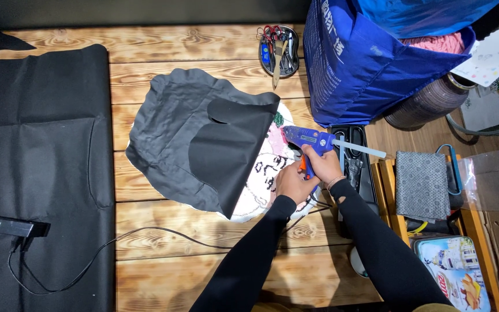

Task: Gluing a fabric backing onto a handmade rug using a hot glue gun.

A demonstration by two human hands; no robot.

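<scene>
Head view: right hand [323, 164] is clenched round the grip of the blue plastic hot-glue gun [310, 140], nozzle at the right edge of the round pale tufted rug piece [272, 167]; left hand [293, 182] presses half-curled on that rug just below the gun. Gun judged light, rigid, hot-tipped, so best held by the handle. Limp, creased black fabric backing [192, 138], folded leftward off the rug, likely handles softly.

Scorched-grain wooden plank table [203, 52], dark wall behind, even light
</scene>
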